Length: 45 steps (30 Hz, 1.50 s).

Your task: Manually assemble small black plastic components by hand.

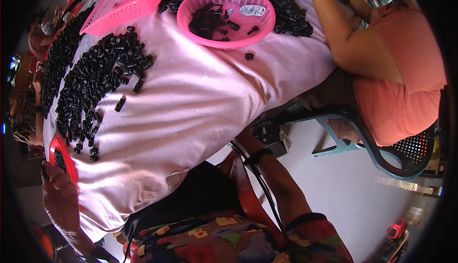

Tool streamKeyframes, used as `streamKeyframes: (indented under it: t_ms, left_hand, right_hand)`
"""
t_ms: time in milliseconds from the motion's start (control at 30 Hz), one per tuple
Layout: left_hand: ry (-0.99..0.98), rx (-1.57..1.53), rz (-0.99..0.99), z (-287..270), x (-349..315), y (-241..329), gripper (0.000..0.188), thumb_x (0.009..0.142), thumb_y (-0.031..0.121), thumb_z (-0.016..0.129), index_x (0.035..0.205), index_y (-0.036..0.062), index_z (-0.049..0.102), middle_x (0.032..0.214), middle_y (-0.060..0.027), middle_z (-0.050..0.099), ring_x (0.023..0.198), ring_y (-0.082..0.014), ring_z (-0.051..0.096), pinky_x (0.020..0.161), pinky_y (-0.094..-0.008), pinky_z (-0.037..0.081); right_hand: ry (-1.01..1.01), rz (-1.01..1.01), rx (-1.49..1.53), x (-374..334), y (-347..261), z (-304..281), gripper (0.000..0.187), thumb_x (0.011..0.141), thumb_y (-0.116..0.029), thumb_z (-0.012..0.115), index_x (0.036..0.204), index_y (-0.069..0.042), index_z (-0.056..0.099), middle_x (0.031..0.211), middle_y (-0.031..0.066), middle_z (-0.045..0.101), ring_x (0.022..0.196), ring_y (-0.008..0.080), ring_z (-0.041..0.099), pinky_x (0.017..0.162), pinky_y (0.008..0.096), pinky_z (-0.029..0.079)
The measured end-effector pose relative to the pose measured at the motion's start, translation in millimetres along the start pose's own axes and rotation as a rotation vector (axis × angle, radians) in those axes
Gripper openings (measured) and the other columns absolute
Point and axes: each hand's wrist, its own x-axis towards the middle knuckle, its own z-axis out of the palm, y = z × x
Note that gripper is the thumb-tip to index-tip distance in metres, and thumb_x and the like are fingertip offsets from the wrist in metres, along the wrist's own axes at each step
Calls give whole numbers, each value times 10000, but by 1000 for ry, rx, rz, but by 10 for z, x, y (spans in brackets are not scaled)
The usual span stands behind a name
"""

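At the left edge of the cloth-covered table, my left hand (62, 194) is closed, its fingers curled. It grips a small black cylindrical piece (44, 172) near the fingertips. Right beside it lies a red oval dish (71, 163) with small black pieces in it. My right hand (246, 138) is low by the table's near edge, where the hanging cloth hides most of it, so its fingers do not show. A broad spread of small black cylindrical pieces (95, 79) covers the left part of the table, with a few loose ones near the dish.
A round pink basket (226, 44) with black pieces and a crumpled silvery item stands at the back. A pink rectangular basket (125, 6) is tilted at the far left. At right, a co-worker (400, 67) sits on a dark green chair (369, 153). Pale pink cloth (181, 105) covers the table in folds.
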Motion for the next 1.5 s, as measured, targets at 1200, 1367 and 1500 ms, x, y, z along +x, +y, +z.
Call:
streamKeyframes:
  t_ms: [1200,1367,1500]
  left_hand:
    - [123,116,60,93,-100,-542,412,861,164,643,1234,54,507,925,-50,530,716,-143,427,615,-270,357]
    - [162,203,26,20,-204,-594,333,852,150,678,1147,26,588,903,-55,622,723,-151,574,660,-269,444]
    - [11,153,-129,-18,-227,-614,264,903,84,617,1150,-1,581,927,-56,633,771,-109,603,723,-220,487]
  right_hand:
    - [-370,24,13,5,-389,-1598,394,868,-362,599,1039,-9,641,992,248,644,969,423,596,852,455,464]
    - [-633,196,-7,-159,-1123,-2442,313,871,-302,638,924,6,655,772,162,673,721,263,674,682,357,510]
    - [-535,167,177,-208,-1920,-2979,156,805,-136,711,857,2,660,670,48,649,612,70,601,537,244,461]
